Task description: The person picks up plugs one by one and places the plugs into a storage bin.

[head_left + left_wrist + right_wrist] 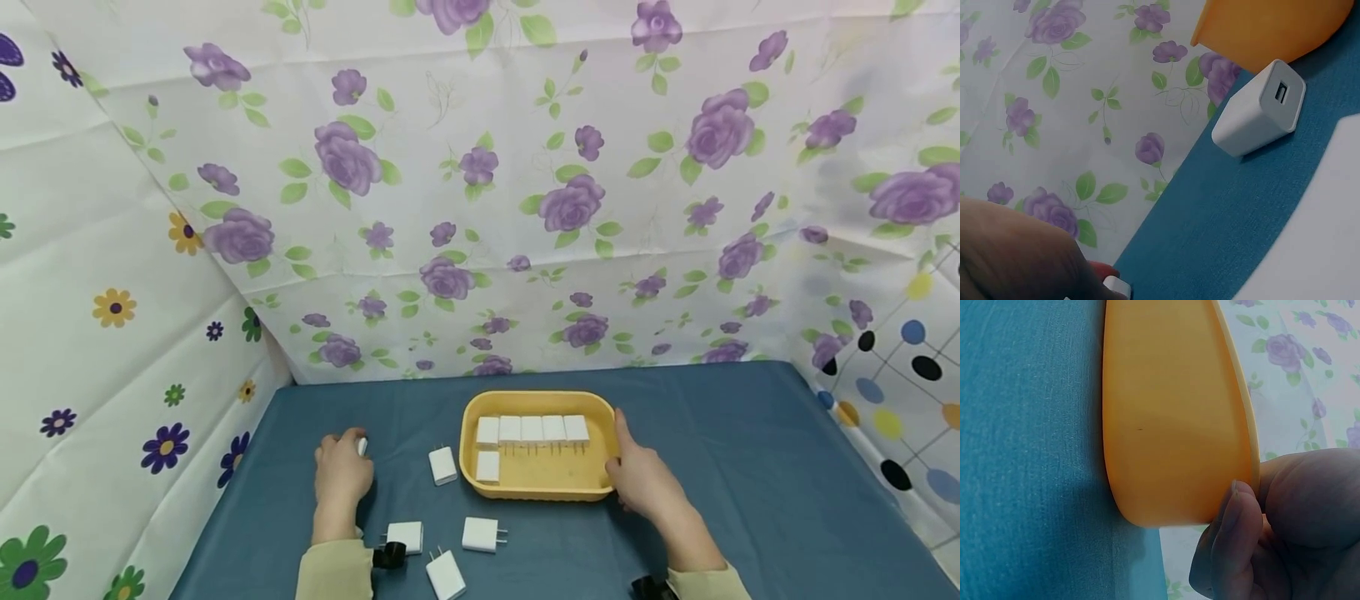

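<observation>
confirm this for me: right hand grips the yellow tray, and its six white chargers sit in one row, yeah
Not one row: the head view shows five white chargers in a row and the sixth charger in front of its left end. The right hand does grip the yellow tray.

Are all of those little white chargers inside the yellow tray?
No, several white USB chargers lie outside the yellow tray, on the blue cloth.

purple-rose backdrop, flower-print sheet at left, dotted sheet at right, blue tabletop
</observation>
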A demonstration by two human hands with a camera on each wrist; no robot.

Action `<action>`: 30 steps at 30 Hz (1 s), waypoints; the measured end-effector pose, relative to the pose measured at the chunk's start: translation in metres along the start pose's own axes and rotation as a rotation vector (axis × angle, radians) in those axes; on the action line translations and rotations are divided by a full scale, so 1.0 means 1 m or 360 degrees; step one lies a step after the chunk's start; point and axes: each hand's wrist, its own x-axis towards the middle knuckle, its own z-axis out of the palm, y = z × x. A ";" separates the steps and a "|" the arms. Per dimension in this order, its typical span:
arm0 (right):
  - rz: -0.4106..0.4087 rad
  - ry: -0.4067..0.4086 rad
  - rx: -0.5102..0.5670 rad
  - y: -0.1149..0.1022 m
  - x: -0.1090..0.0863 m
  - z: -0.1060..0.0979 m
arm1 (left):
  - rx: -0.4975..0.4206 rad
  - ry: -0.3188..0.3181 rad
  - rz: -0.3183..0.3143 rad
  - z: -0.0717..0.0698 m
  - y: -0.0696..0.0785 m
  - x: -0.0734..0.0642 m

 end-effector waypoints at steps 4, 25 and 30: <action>-0.0012 0.0012 -0.0004 0.000 0.001 0.001 | 0.0015 0.0008 0.0009 0.000 -0.001 0.000; -0.0022 0.0004 0.0015 0.003 -0.001 -0.001 | -0.0376 0.0188 0.0915 0.054 0.143 -0.070; -0.0020 -0.0010 0.0009 0.001 0.001 0.001 | -0.0273 -0.0033 0.0893 0.069 0.157 -0.082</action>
